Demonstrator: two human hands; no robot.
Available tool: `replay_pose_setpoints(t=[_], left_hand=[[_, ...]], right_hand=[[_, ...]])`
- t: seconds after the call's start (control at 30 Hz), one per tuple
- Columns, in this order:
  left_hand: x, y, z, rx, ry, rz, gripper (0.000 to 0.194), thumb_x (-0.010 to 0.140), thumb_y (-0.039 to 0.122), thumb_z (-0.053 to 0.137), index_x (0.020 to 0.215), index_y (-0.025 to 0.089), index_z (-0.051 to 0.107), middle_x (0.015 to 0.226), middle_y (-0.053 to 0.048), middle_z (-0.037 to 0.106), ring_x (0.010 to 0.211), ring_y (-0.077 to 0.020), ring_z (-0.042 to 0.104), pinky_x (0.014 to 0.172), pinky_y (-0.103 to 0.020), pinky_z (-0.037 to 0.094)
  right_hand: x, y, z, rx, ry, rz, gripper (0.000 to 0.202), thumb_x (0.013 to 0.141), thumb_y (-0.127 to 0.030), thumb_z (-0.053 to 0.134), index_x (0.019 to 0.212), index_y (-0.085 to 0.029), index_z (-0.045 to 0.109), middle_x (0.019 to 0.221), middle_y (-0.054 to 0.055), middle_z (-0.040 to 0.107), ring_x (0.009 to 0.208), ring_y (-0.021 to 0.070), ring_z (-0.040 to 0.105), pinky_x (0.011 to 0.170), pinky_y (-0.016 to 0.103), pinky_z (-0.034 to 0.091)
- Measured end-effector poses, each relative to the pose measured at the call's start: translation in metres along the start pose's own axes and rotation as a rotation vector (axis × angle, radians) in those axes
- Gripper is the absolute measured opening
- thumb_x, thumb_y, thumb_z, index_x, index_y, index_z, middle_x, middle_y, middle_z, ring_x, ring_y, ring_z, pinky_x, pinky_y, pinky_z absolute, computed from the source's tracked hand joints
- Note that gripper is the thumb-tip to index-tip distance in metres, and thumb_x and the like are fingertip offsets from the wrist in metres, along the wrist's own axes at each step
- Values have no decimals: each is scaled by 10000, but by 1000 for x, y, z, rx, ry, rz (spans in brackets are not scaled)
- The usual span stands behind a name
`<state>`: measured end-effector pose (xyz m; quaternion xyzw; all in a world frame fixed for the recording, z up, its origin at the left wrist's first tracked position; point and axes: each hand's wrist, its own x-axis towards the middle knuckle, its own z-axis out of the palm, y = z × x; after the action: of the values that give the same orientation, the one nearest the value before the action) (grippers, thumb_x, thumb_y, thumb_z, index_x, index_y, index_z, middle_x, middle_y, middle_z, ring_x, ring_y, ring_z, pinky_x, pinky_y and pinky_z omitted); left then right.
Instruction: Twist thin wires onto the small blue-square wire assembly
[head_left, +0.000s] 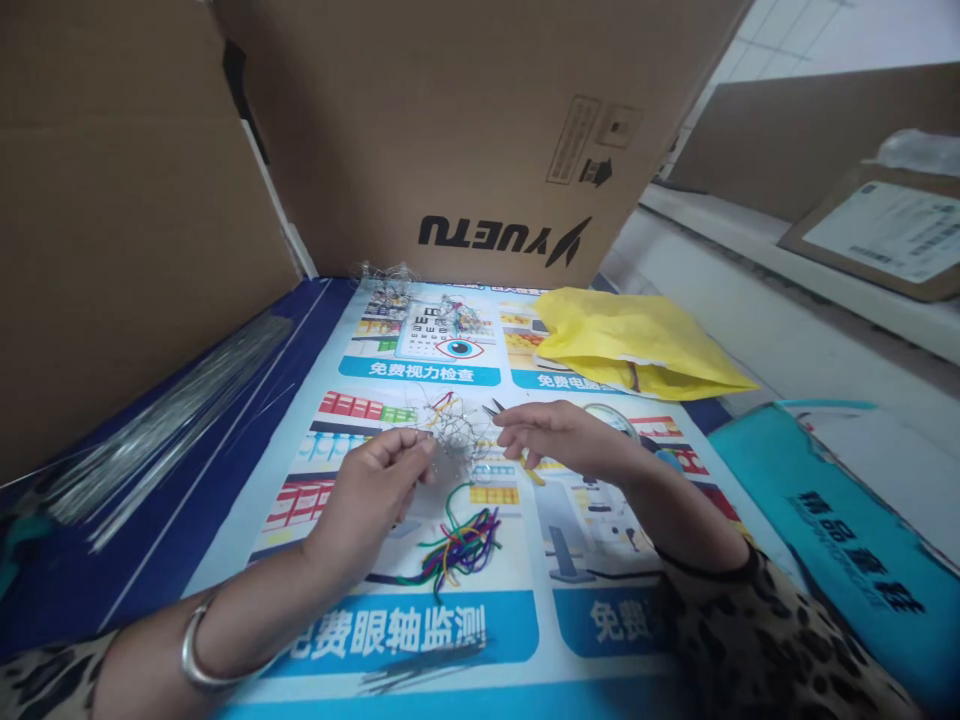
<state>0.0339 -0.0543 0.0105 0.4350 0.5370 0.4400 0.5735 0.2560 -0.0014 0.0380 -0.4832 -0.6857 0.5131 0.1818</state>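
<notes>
My left hand (pixel 386 475) is closed in a pinch beside a loose tangle of thin silvery wire (pixel 459 430); what lies between its fingertips is too small to tell. To the right of the tangle, my right hand (pixel 559 435) is closed around a pair of pliers (pixel 493 409), whose dark pointed tips stick out to the left and a yellow handle shows below the fingers. Under the wire tangle lies a bundle of coloured cords (pixel 463 548), green, purple, red and yellow, on the printed sheet (pixel 502 580).
Long straight wires (pixel 180 410) lie at the left. More wire tangles (pixel 390 285) are at the back, before a cardboard box (pixel 450 130). A yellow bag (pixel 637 340) lies back right, a teal package (pixel 840 530) at right. Short dark wires (pixel 424 667) lie near the front.
</notes>
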Motion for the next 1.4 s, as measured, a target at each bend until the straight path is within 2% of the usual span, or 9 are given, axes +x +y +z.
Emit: replay_pose_setpoints(t=[0.13, 0.3, 0.37, 0.47, 0.63, 0.9, 1.03, 1.17, 1.4], left_hand=[[3, 2, -5, 29, 49, 50, 254, 781, 406, 583, 735, 159, 547, 582, 45, 524, 354, -20, 303, 338, -151, 211], [8, 14, -12, 21, 134, 148, 210, 759, 362, 614, 721, 164, 552, 597, 36, 533, 388, -30, 330, 357, -154, 244], [10, 19, -14, 10, 164, 182, 187, 759, 331, 612, 703, 163, 551, 589, 36, 522, 392, -30, 326, 361, -159, 241], [11, 23, -16, -13, 185, 193, 157, 751, 301, 613, 701, 166, 551, 574, 41, 514, 387, -30, 315, 358, -166, 221], [15, 17, -15, 17, 139, 170, 191, 770, 332, 601, 714, 158, 548, 578, 35, 515, 392, -28, 319, 372, -169, 222], [17, 9, -18, 117, 139, 219, 188, 770, 343, 596, 727, 160, 597, 543, 46, 465, 453, -57, 337, 428, -184, 269], [18, 7, -21, 204, 172, 272, 198, 773, 353, 589, 766, 163, 647, 658, 7, 572, 598, -102, 467, 565, -218, 369], [20, 3, -26, 280, 183, 316, 206, 766, 365, 592, 799, 179, 674, 772, -22, 635, 730, -149, 537, 673, -264, 411], [22, 1, -26, 427, 255, 426, 159, 773, 301, 575, 771, 183, 680, 822, -41, 590, 813, -175, 546, 717, -289, 430]], right_hand=[[-1, -6, -3, -117, 67, 11, 291, 787, -131, 492, 1040, -133, 635, 778, 39, 679, 599, 94, 626, 558, 217, 529], [-6, -10, -13, -104, 205, -21, 259, 797, -186, 495, 1002, -158, 651, 842, 53, 689, 603, 100, 644, 495, 189, 508], [-7, -10, -12, -138, 201, 9, 258, 797, -212, 499, 1000, -156, 649, 752, 37, 688, 552, 105, 629, 473, 202, 491], [-5, -8, 3, -338, 142, -9, 196, 787, -228, 533, 909, -170, 676, 608, -2, 654, 503, 107, 593, 498, 224, 465], [3, -1, 47, -754, -11, -391, 211, 811, -225, 573, 996, -187, 668, 934, 66, 664, 876, 187, 597, 747, 300, 448], [1, 0, 81, -1111, -61, -572, 152, 861, -118, 464, 785, -150, 591, 823, 67, 584, 796, 184, 515, 653, 275, 400], [-2, 1, 83, -1246, -17, -503, 133, 837, -75, 435, 833, -124, 558, 784, 92, 585, 691, 184, 531, 561, 272, 365], [-4, -6, 68, -965, 28, -331, 111, 822, -94, 445, 791, -153, 534, 676, 20, 586, 558, 118, 511, 498, 227, 321], [-12, -29, 43, -257, 192, -203, 122, 788, -226, 547, 891, -198, 606, 737, -14, 657, 587, 95, 583, 546, 202, 446]])
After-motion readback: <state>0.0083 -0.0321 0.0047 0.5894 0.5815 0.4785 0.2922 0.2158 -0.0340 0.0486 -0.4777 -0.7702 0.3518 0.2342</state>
